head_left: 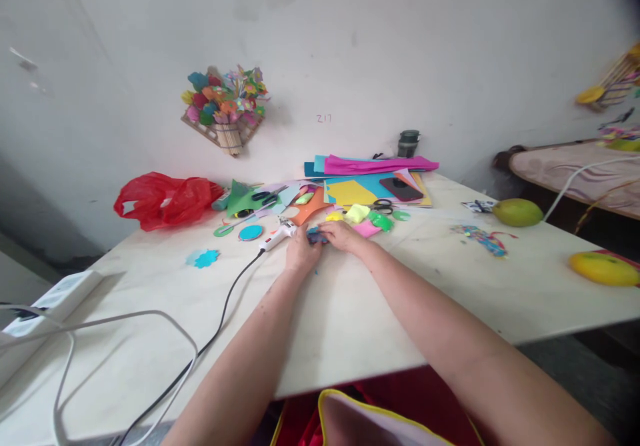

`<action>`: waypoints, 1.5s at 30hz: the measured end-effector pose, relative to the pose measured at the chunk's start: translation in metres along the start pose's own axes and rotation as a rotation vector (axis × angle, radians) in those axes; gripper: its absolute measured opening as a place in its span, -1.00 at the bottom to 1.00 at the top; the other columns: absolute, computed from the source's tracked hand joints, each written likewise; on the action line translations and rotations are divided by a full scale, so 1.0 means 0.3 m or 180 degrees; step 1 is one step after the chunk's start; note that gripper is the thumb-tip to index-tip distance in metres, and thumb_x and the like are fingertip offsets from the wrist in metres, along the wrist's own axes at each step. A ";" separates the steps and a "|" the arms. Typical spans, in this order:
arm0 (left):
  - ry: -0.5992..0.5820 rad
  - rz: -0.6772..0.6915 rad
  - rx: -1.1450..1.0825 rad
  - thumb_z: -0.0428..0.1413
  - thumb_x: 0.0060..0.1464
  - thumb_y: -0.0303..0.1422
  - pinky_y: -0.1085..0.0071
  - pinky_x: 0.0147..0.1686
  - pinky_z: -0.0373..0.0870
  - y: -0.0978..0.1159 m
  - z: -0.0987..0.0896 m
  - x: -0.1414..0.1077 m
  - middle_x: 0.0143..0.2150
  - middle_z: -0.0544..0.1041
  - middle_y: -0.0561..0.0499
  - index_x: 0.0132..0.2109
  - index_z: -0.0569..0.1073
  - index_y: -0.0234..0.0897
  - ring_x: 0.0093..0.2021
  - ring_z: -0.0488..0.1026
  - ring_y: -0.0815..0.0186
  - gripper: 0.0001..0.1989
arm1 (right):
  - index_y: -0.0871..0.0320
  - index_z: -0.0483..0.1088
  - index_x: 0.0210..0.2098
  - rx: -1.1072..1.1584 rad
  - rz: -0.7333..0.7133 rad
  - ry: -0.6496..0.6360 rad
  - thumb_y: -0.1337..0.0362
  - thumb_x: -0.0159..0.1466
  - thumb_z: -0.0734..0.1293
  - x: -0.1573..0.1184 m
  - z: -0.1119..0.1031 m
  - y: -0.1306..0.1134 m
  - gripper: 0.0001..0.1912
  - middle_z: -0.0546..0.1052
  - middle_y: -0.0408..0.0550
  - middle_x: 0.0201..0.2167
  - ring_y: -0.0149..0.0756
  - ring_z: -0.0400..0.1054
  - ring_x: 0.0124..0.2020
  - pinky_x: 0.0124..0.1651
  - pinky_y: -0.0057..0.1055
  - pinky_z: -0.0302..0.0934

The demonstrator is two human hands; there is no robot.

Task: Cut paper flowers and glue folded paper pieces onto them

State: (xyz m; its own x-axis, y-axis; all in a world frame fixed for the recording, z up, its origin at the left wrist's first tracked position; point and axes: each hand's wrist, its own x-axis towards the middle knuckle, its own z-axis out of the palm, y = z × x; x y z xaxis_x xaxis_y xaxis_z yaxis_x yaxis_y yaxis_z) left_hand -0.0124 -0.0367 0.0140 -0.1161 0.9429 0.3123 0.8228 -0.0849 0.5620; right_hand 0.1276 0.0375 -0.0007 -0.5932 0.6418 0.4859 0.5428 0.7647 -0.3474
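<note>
Both of my hands meet over a small dark blue piece (316, 235) near the middle of the table; its exact kind is too small to make out. My left hand (302, 251) has its fingers closed on the piece's left side. From the right, my right hand (342, 235) pinches its other edge. Just left of my left hand lies a white glue gun (278, 237) with a black cord. Blue flower-shaped cutouts (206, 258) and a round blue disc (251, 233) rest farther left. Orange sheet (309, 207) and yellow and green clay-like lumps (357, 213) lie just beyond my hands.
A red plastic bag (167, 199) sits at the back left, a power strip (55, 299) with looping white cables at the near left. Scissors (383, 205), a phone (401, 189) and coloured sheets (380, 164) lie toward the wall. Mangoes (517, 212) stand on the right.
</note>
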 end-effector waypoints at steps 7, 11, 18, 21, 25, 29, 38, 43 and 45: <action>0.0099 -0.0035 -0.0224 0.08 -0.08 -0.43 0.29 0.05 0.27 0.007 -0.018 0.000 0.04 0.47 -0.25 0.11 0.33 -0.41 0.07 0.40 0.12 -0.46 | 0.11 0.55 -0.18 -0.0192 0.0145 0.0399 0.39 0.27 0.20 -0.004 -0.009 -0.009 -0.71 0.58 0.02 -0.15 -0.22 0.45 -0.10 0.01 -0.31 0.26; 0.0545 -0.0067 -0.0635 0.06 -0.10 -0.43 0.30 -0.01 0.32 0.009 -0.040 0.002 -0.09 0.54 -0.17 -0.06 0.45 -0.37 -0.06 0.46 0.15 -0.61 | 0.08 0.54 -0.14 -0.0248 0.0353 0.0742 0.36 0.27 0.23 -0.003 -0.021 -0.025 -0.72 0.58 -0.02 -0.13 -0.21 0.45 -0.09 0.03 -0.30 0.26; -0.0114 -0.1032 -0.3010 -0.02 0.07 -0.01 0.36 -0.43 0.40 0.015 -0.040 0.000 -0.38 0.55 -0.17 -0.26 0.43 -0.38 -0.48 0.49 0.25 -0.55 | 0.07 0.56 -0.19 -0.0059 0.0095 0.0860 0.47 0.24 0.19 -0.006 -0.040 -0.070 -0.66 0.55 -0.04 -0.07 -0.23 0.43 -0.02 0.06 -0.29 0.28; -0.0396 -0.1117 -0.3871 0.11 0.04 -0.11 0.36 -0.35 0.45 0.002 -0.026 0.005 -0.37 0.56 -0.13 -0.25 0.40 -0.37 -0.43 0.53 0.28 -0.65 | 0.05 0.56 -0.22 -0.0020 -0.0098 0.0771 0.51 0.19 0.18 -0.009 -0.037 -0.082 -0.62 0.53 -0.08 -0.03 -0.25 0.41 0.01 0.06 -0.28 0.28; -0.0329 -0.1025 -0.4168 0.24 -0.09 -0.28 0.31 -0.24 0.49 -0.020 -0.012 0.013 -0.44 0.53 -0.03 -0.35 0.39 -0.34 -0.39 0.54 0.27 -0.76 | 0.07 0.54 -0.20 0.0194 -0.0253 0.0717 0.51 0.16 0.16 -0.010 -0.024 -0.088 -0.60 0.51 -0.07 0.00 -0.27 0.39 0.02 0.09 -0.27 0.27; -0.0253 -0.0915 -0.4118 0.25 -0.11 -0.29 0.27 -0.22 0.49 -0.030 -0.014 0.017 -0.46 0.52 0.01 -0.38 0.39 -0.33 -0.41 0.54 0.27 -0.77 | 0.13 0.48 -0.11 0.0688 0.0191 0.1149 0.51 0.14 0.13 -0.002 -0.019 -0.096 -0.57 0.48 0.00 0.02 -0.25 0.34 0.07 0.13 -0.27 0.21; -0.0345 -0.0867 -0.3645 0.23 -0.08 -0.27 0.29 -0.32 0.50 -0.016 -0.028 0.013 -0.48 0.52 -0.01 -0.38 0.39 -0.33 -0.39 0.56 0.22 -0.78 | 0.17 0.34 -0.54 0.2559 0.1670 0.0819 0.01 0.12 0.28 -0.010 -0.067 -0.120 -0.66 0.34 -0.19 -0.64 -0.43 0.22 -0.63 -0.67 -0.52 0.09; -0.0451 -0.0730 -0.3635 0.26 -0.13 -0.25 0.32 -0.34 0.48 -0.017 -0.033 0.005 -0.45 0.55 -0.05 -0.35 0.42 -0.36 -0.40 0.55 0.22 -0.73 | 0.20 0.37 -0.57 0.2663 0.1676 0.0919 0.13 -0.03 0.39 -0.010 -0.054 -0.098 -0.76 0.33 -0.22 -0.69 -0.47 0.17 -0.65 -0.67 -0.53 0.03; -0.0530 -0.0650 -0.3640 0.29 -0.18 -0.24 0.35 -0.36 0.47 -0.020 -0.031 0.005 -0.46 0.55 -0.05 -0.36 0.42 -0.36 -0.43 0.54 0.25 -0.70 | 0.21 0.38 -0.57 0.2753 0.1654 0.0968 0.11 -0.06 0.41 -0.009 -0.051 -0.093 -0.73 0.34 -0.22 -0.68 -0.48 0.16 -0.65 -0.66 -0.53 0.03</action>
State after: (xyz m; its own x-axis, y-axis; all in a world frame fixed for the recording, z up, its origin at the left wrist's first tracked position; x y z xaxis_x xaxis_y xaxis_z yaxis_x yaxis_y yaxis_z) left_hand -0.0226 -0.0377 0.0183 -0.0443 0.9958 0.0804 -0.1914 -0.0874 0.9776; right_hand 0.1233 0.0135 0.0200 -0.1701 0.9526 0.2521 0.0074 0.2571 -0.9664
